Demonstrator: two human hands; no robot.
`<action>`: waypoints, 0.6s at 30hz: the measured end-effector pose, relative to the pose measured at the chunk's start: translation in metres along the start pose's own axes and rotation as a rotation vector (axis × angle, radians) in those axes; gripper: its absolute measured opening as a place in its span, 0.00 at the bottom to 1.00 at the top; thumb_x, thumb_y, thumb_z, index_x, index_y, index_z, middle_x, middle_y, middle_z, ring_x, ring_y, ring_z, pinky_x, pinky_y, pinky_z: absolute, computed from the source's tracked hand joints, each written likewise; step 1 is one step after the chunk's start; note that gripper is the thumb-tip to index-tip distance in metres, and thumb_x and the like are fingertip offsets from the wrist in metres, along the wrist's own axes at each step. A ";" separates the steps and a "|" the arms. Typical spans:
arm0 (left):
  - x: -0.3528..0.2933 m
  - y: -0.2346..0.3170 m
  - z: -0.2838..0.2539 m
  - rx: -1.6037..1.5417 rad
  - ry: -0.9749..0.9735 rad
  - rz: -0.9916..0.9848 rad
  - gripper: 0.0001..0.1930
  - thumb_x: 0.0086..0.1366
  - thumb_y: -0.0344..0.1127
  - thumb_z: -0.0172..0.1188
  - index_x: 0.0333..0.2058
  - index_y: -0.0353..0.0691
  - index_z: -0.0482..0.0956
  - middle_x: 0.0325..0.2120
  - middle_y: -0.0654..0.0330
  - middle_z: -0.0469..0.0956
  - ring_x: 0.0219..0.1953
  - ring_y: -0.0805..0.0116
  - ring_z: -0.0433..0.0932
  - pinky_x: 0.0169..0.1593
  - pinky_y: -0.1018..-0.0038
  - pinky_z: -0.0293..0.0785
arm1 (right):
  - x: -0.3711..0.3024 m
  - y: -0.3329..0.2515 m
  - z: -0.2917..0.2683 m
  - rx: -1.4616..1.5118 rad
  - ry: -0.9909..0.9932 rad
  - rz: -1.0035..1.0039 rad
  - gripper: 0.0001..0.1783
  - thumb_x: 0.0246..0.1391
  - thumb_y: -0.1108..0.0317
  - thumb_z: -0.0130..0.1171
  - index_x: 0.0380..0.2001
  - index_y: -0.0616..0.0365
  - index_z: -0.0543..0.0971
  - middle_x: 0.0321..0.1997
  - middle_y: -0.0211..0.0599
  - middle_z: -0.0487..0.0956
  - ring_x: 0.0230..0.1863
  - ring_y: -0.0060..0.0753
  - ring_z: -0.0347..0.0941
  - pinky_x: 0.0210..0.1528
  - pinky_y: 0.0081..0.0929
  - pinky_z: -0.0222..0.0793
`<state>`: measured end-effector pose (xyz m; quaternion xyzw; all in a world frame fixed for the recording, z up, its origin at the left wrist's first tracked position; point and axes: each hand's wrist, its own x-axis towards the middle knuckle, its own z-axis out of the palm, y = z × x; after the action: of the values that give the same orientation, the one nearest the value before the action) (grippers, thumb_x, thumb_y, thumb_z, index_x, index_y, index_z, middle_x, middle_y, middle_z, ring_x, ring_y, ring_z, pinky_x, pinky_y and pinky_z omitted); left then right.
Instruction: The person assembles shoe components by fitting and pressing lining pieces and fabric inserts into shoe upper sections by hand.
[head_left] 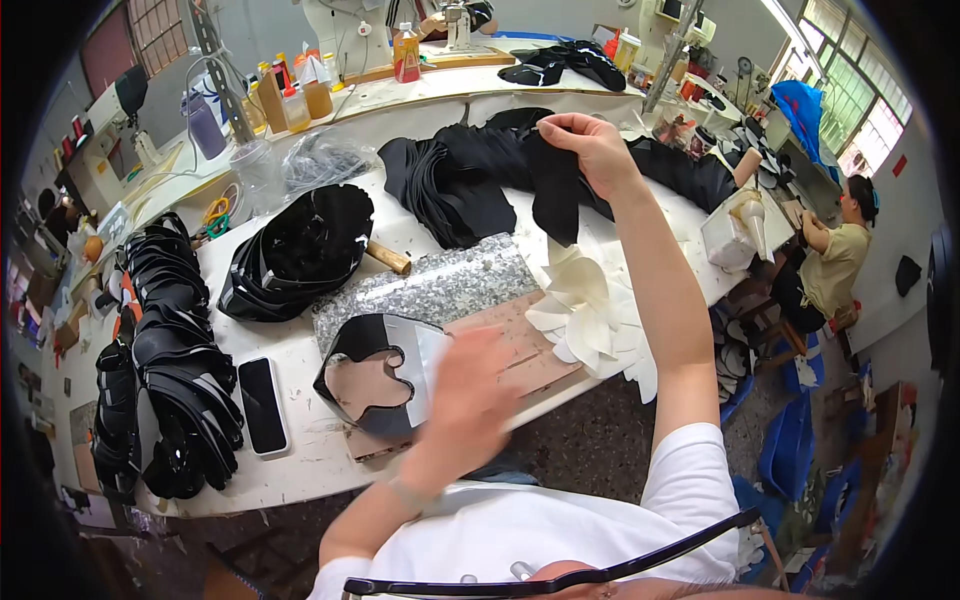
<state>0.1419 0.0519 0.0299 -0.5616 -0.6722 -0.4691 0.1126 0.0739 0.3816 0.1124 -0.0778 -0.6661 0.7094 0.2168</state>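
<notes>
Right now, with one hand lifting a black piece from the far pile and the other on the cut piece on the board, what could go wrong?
1. The right hand pinches one black fabric piece from the fanned black pile; neighbours might drag along.
2. The blurred left hand could shift the black-and-silver cut piece on the brown board.
3. The black smartphone lies near the table edge.

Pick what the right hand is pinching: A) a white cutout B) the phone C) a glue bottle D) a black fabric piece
D: the right hand pinches a black fabric piece hanging over the black stack, away from the white cutouts and phone.
</notes>
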 end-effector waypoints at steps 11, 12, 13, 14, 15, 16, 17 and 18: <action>0.072 -0.101 0.194 0.428 -0.584 -0.135 0.36 0.62 0.62 0.48 0.50 0.29 0.72 0.55 0.44 0.64 0.58 0.49 0.60 0.61 0.59 0.54 | -0.002 0.039 -0.083 0.162 0.571 -0.178 0.11 0.45 0.78 0.65 0.36 0.68 0.81 0.35 0.37 0.82 0.36 0.27 0.77 0.43 0.21 0.72; 0.075 -0.103 0.192 0.369 -0.630 -0.175 0.37 0.61 0.63 0.48 0.50 0.29 0.73 0.54 0.44 0.65 0.58 0.49 0.61 0.61 0.60 0.55 | -0.008 0.037 -0.092 0.240 0.657 -0.195 0.12 0.45 0.78 0.65 0.36 0.68 0.80 0.36 0.38 0.81 0.36 0.28 0.77 0.44 0.22 0.72; 0.076 -0.103 0.190 0.308 -0.676 -0.215 0.37 0.61 0.64 0.47 0.49 0.29 0.73 0.53 0.43 0.66 0.58 0.49 0.61 0.61 0.61 0.55 | -0.013 0.039 -0.104 0.135 0.700 -0.328 0.13 0.44 0.78 0.66 0.36 0.68 0.80 0.37 0.39 0.81 0.37 0.30 0.77 0.47 0.22 0.71; 0.076 -0.100 0.195 0.301 -0.678 -0.205 0.37 0.61 0.64 0.47 0.49 0.29 0.73 0.53 0.43 0.66 0.58 0.49 0.61 0.61 0.61 0.55 | -0.013 0.030 -0.142 -0.016 0.853 -0.438 0.14 0.43 0.78 0.67 0.37 0.68 0.80 0.37 0.39 0.81 0.38 0.30 0.77 0.49 0.22 0.70; 0.076 -0.101 0.199 0.311 -0.674 -0.200 0.38 0.61 0.64 0.47 0.49 0.29 0.73 0.51 0.42 0.67 0.57 0.48 0.62 0.61 0.61 0.55 | -0.016 0.006 -0.169 0.216 0.887 -0.563 0.14 0.43 0.77 0.68 0.36 0.68 0.80 0.37 0.40 0.81 0.40 0.30 0.76 0.49 0.22 0.70; 0.074 -0.105 0.199 0.324 -0.673 -0.200 0.38 0.61 0.64 0.46 0.49 0.28 0.73 0.50 0.40 0.68 0.56 0.47 0.62 0.60 0.61 0.56 | -0.019 -0.025 -0.186 0.305 0.936 -0.543 0.15 0.44 0.76 0.68 0.38 0.68 0.80 0.38 0.40 0.80 0.40 0.29 0.76 0.49 0.22 0.70; 0.070 -0.113 0.193 0.332 -0.673 -0.215 0.38 0.61 0.64 0.46 0.49 0.28 0.73 0.50 0.40 0.68 0.56 0.47 0.62 0.60 0.61 0.56 | -0.027 -0.058 -0.176 0.260 0.929 -0.479 0.19 0.46 0.72 0.68 0.43 0.66 0.78 0.43 0.40 0.79 0.44 0.28 0.75 0.52 0.24 0.68; 0.071 -0.115 0.193 0.292 -0.665 -0.249 0.38 0.62 0.64 0.46 0.49 0.28 0.74 0.49 0.39 0.68 0.55 0.46 0.62 0.60 0.60 0.56 | -0.038 -0.079 -0.188 0.296 0.626 -0.470 0.18 0.49 0.71 0.66 0.44 0.64 0.78 0.44 0.36 0.79 0.46 0.27 0.74 0.52 0.24 0.68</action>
<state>0.0908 0.2522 -0.0828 -0.5751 -0.7949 -0.1708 -0.0906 0.1993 0.5388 0.1636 -0.1035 -0.4586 0.6709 0.5735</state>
